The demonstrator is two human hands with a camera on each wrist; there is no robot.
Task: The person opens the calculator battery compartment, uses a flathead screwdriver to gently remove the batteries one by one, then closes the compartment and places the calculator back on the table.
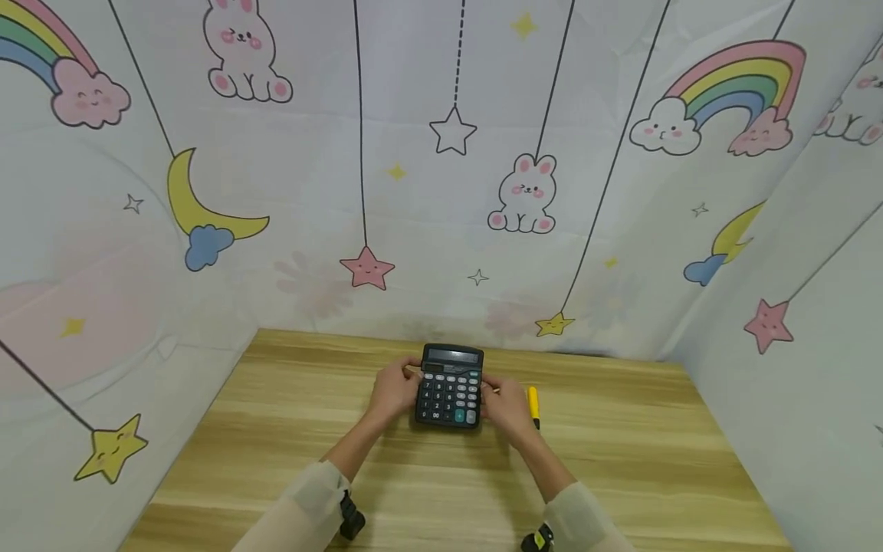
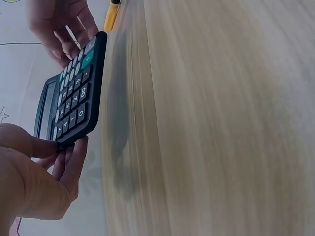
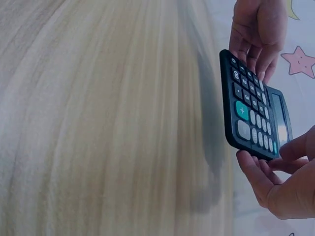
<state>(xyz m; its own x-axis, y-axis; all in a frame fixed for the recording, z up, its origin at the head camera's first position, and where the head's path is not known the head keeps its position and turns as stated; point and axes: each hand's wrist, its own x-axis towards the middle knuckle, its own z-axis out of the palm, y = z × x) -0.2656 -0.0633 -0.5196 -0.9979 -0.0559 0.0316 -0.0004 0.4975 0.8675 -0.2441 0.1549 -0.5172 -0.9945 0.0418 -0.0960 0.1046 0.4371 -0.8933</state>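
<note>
Between both hands a black calculator (image 1: 450, 387) is held above the table, its keys and display facing up toward the head camera. My left hand (image 1: 395, 391) grips its left edge, thumb on the front side and fingers behind. The right edge is held by my right hand (image 1: 506, 402) in a similar pinch. In the left wrist view the calculator (image 2: 74, 93) is clear of the tabletop and casts a shadow below. The right wrist view shows the thumb and fingers of my right hand (image 3: 288, 182) at the calculator's (image 3: 253, 105) edge.
A yellow marker-like object with a black end (image 1: 533, 406) lies on the wooden table (image 1: 621, 460), just right of my right hand. Behind the table hangs a white cloth (image 1: 428, 207) printed with rabbits, stars and rainbows; it also covers both sides.
</note>
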